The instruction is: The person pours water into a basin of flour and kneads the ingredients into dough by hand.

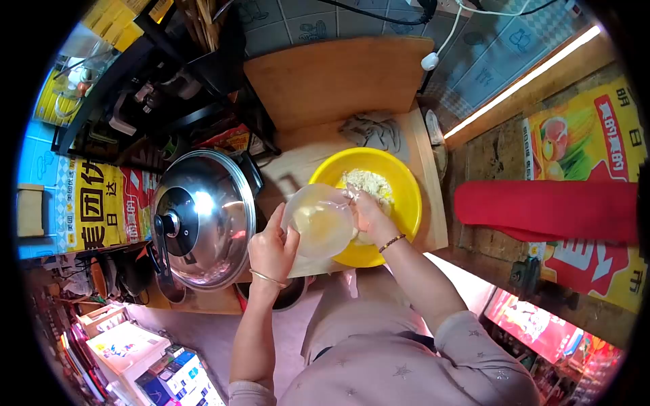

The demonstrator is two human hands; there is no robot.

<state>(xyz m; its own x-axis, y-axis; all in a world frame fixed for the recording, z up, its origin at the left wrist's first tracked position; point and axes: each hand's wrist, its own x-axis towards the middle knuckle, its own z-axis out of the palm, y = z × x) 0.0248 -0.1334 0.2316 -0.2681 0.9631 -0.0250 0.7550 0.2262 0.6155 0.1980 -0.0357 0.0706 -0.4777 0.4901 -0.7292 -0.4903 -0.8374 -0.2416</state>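
Observation:
Tilted above a yellow basin (412, 203) is a translucent bowl (318, 233) with something pale yellowish in it. My left hand (272, 247) grips the bowl by its left side, thumb along the rim. At the opposite rim, the bent fingers of my right hand (369, 215) touch the bowl; their tips look coated with pale flour. Crumbly, flour-like flakes (367, 181) lie inside the basin, partly hidden by the bowl and my right hand. A bracelet is on each wrist.
Left of the basin stands a large steel pot (223, 237) with a domed lid. A grey cloth (374, 132) lies behind the basin, before an upright wooden board (338, 81). Red fabric (542, 208) rests on the right-hand surface. A dark rack (162, 88) stands at back left.

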